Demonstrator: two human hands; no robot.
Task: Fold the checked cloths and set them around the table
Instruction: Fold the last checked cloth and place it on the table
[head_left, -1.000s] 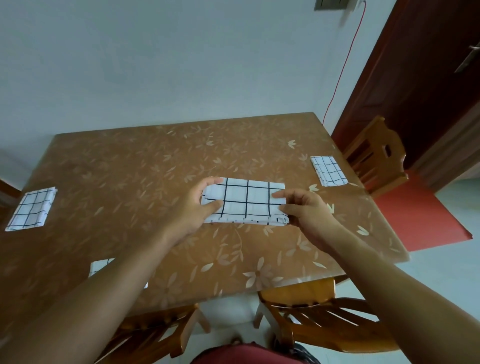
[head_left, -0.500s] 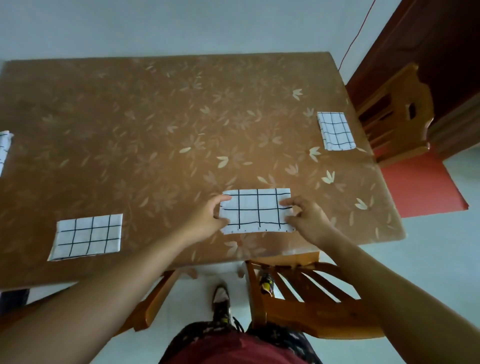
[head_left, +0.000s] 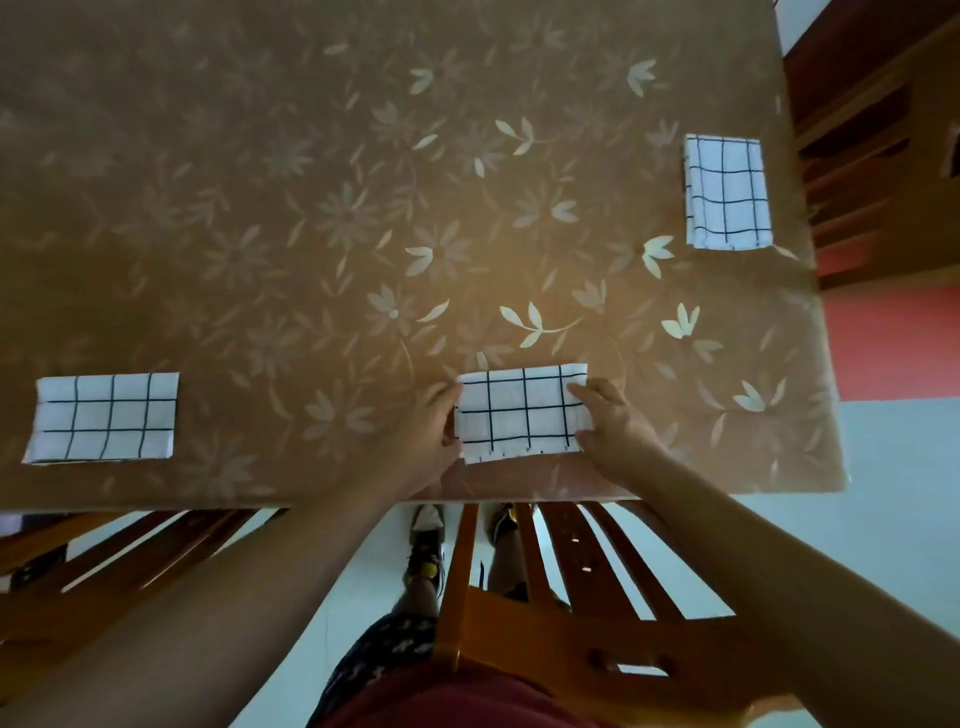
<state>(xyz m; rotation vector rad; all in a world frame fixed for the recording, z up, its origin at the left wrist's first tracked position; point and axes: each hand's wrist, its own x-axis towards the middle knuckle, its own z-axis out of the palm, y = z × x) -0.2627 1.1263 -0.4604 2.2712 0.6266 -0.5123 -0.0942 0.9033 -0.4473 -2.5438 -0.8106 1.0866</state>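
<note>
Middle cloth (head_left: 523, 413), folded to a rectangle, lies flat on the tabletop (head_left: 311, 208) just inside its near edge and right of centre. Its long axis runs left to right, parallel to that edge, and the side with the stacked, slightly uneven layers faces me. My left hand (head_left: 423, 441) grips its left short end with curled fingers and the thumb at the far corner. My right hand (head_left: 615, 431) pinches the right short end, one finger lying across the far right corner. Both short ends are partly covered by my fingers, and I cannot tell how far the fingers reach beneath the fabric. Left cloth (head_left: 101, 417) rests along the same near edge, well apart from the first, its long axis also running left to right. Right cloth (head_left: 724, 192) sits near the right edge of the tabletop, its long axis pointing away from me along that edge, its layered edges showing at its left side and near end. The far and left parts of the tabletop are cut off by the frame. A wooden chair (head_left: 545, 597) stands below the near edge, its seat hidden under the tabletop and its back crossed by my right forearm. Another chair (head_left: 872, 156) at the right is dark and hard to make out.
</note>
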